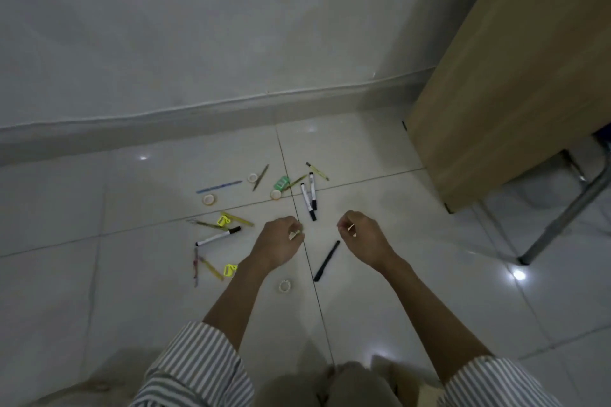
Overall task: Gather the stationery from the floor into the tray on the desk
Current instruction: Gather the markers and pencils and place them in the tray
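Observation:
Stationery lies scattered on the white tiled floor: two white markers with black caps (309, 196), a third marker (218, 236), a blue pen (219, 187), a black pen (326, 260), a green eraser (281, 182), several small tape rolls (208, 199), yellow sharpeners (225, 220) and pencils (238, 218). My left hand (281, 241) hovers above the floor, fingers curled around a small pale object. My right hand (362, 236) is level with it, fingers curled, something small and pale between the fingertips. The tray is out of view.
A wooden desk side panel (515, 76) stands at the right, with a metal chair leg (568, 208) beneath it. A grey wall and skirting (198, 116) run behind the stationery. A tape roll (284, 286) lies under my left forearm.

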